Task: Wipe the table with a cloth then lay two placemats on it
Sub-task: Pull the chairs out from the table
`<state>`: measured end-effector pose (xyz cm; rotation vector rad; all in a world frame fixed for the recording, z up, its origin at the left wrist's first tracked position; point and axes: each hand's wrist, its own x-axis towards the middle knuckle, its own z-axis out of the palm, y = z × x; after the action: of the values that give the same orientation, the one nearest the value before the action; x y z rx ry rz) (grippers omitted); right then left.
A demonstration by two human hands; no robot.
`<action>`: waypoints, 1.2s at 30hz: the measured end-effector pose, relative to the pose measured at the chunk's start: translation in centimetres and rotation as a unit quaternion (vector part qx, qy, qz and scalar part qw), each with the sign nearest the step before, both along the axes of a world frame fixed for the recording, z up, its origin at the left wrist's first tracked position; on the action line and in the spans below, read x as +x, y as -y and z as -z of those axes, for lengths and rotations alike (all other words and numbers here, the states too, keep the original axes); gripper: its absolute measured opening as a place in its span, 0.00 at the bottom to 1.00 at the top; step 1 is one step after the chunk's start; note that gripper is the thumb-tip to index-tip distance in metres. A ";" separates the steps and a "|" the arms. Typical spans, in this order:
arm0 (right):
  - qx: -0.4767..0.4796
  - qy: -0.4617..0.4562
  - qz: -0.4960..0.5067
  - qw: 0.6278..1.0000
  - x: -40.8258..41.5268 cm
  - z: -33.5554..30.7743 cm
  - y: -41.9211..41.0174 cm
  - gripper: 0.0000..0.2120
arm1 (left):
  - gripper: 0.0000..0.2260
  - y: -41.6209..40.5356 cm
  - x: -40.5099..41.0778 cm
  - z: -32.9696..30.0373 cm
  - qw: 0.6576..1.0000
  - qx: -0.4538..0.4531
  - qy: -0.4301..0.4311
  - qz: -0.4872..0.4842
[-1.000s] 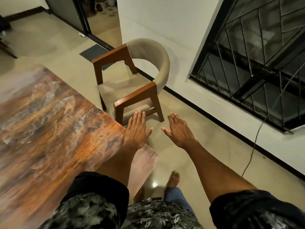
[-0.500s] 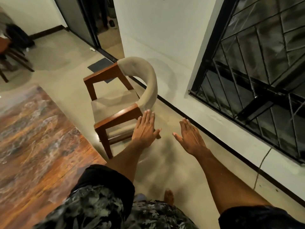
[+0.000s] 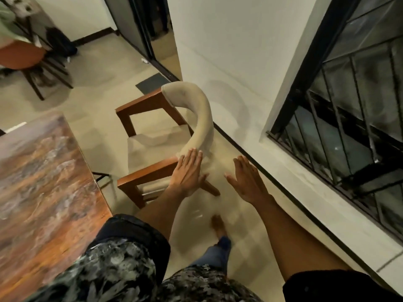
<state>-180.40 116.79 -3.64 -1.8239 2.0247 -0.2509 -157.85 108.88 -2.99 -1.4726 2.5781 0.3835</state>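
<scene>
The table (image 3: 43,188), with a streaked orange-brown marbled top, fills the lower left. My left hand (image 3: 188,173) is stretched forward with straight fingers, in front of the near armrest and curved back of a wooden chair (image 3: 152,177). My right hand (image 3: 247,179) is held out flat over the floor to the right of the chair, fingers straight and empty. No cloth or placemat is in view.
The chair has a beige padded back (image 3: 197,118) and stands between the table and a white wall (image 3: 229,51). A barred window (image 3: 349,116) lies at right. Another chair (image 3: 28,59) stands far left. My bare foot (image 3: 218,224) is on the tiled floor.
The view has swung right and forward away from the table. Both hands have moved from beside the table corner toward the chair, staying flat and empty.
</scene>
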 end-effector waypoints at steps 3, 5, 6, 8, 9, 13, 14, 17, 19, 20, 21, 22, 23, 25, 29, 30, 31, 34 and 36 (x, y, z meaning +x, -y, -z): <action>0.000 -0.007 -0.027 1.000 -1.8 -0.5 5.5 0.37 | 0.39 4.1 -1.9 -0.2 0.999 0.011 -0.031 -0.043; 0.010 -0.013 -0.044 0.999 -3.1 -1.4 8.5 0.42 | 0.45 5.9 -3.3 -0.5 0.997 0.023 -0.044 -0.054; 0.012 -0.018 -0.050 0.999 -3.9 -1.9 10.0 0.44 | 0.51 6.9 -4.0 -0.6 0.997 0.026 -0.047 -0.051; 0.006 -0.031 -0.057 0.998 -5.6 -2.8 13.2 0.42 | 0.60 9.0 -5.5 -0.9 0.998 0.010 -0.047 -0.039; -0.001 -0.033 -0.064 0.997 -6.5 -3.1 14.8 0.39 | 0.59 10.2 -6.3 -0.9 0.997 0.007 -0.057 -0.044; 0.006 -0.049 -0.108 0.993 -9.1 -3.8 19.7 0.36 | 0.51 14.0 -8.4 0.1 0.992 0.005 -0.083 -0.098; 0.012 -0.050 -0.119 0.991 -9.3 -3.8 21.1 0.36 | 0.44 15.0 -8.6 0.6 0.989 0.006 -0.088 -0.120; 0.010 -0.052 -0.170 0.984 -9.0 -3.9 25.5 0.37 | 0.38 17.7 -8.5 1.1 0.980 0.016 -0.083 -0.183; 0.013 -0.045 -0.209 0.977 -8.5 -3.7 28.7 0.38 | 0.38 18.8 -8.5 1.1 0.973 0.016 -0.086 -0.214; 0.016 -0.043 -0.226 0.973 -8.3 -3.7 29.9 0.38 | 0.38 19.2 -8.6 1.0 0.969 0.012 -0.087 -0.229; 0.018 -0.041 -0.246 0.968 -8.1 -3.7 31.4 0.38 | 0.38 19.7 -8.6 1.1 0.965 0.010 -0.088 -0.248; 0.017 -0.040 -0.268 0.962 -8.1 -3.6 32.9 0.38 | 0.38 20.1 -8.6 1.3 0.960 0.010 -0.081 -0.269; 0.014 -0.042 -0.290 0.956 -8.0 -3.6 34.2 0.37 | 0.38 20.5 -8.6 1.7 0.954 0.008 -0.072 -0.291; -0.003 -0.054 -0.335 0.941 -7.9 -3.6 37.0 0.35 | 0.38 21.3 -8.9 2.3 0.940 0.008 -0.054 -0.336; -0.004 -0.087 -0.418 0.904 -8.4 -3.4 42.8 0.39 | 0.38 22.0 -12.0 2.6 0.906 0.023 -0.080 -0.414; 0.000 -0.092 -0.432 0.897 -8.4 -3.3 43.9 0.40 | 0.37 22.0 -12.7 2.5 0.902 0.025 -0.085 -0.422; 0.007 -0.098 -0.453 0.886 -8.2 -3.3 44.8 0.39 | 0.37 22.0 -13.1 2.5 0.895 0.026 -0.087 -0.436; 0.003 -0.113 -0.517 0.848 -7.2 -2.6 46.4 0.35 | 0.38 21.6 -13.8 2.9 0.864 0.025 -0.082 -0.496; 0.011 -0.115 -0.541 0.833 -6.1 -2.3 47.2 0.35 | 0.38 21.2 -13.3 3.2 0.850 0.033 -0.070 -0.521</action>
<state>-186.50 69.56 -1.30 -2.7270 0.7948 0.3365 -171.20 87.66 -6.19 -2.7643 1.5417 0.6806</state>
